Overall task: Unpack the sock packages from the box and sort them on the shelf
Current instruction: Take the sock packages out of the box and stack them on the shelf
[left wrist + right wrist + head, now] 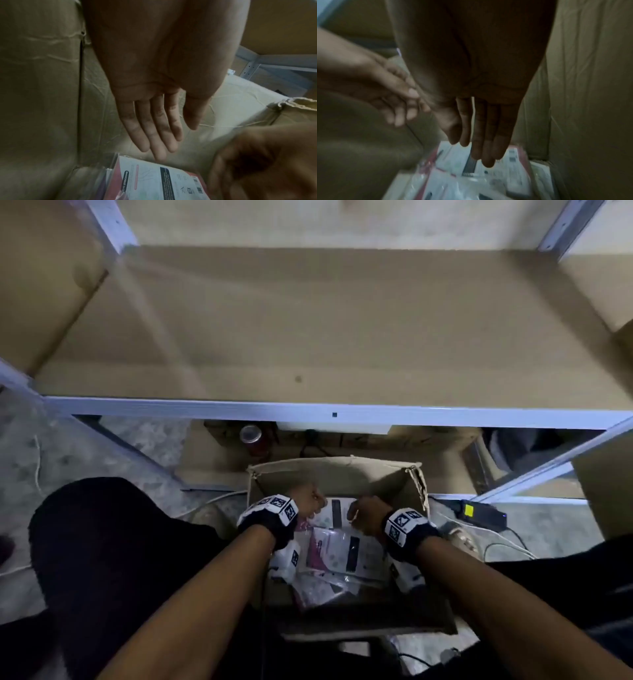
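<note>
An open cardboard box [342, 470] stands on the floor below the shelf [308, 337]. Several sock packages [342, 553] in clear plastic, white with pink edges and a black stripe, lie inside it. Both hands reach down into the box. My left hand [306, 501] hangs with straight fingers [154, 135] just above the top package [163, 178], holding nothing. My right hand [368, 515] also points down with straight fingers [481, 146] close over the same package [488, 175]. Whether either hand touches the package I cannot tell.
The wide shelf board with its white metal front rail [308, 409] is bare. A red can [251, 436] stands under the shelf behind the box. A black power adapter [483, 513] with cables lies on the floor to the right. Cardboard boxes [41, 285] flank the shelf.
</note>
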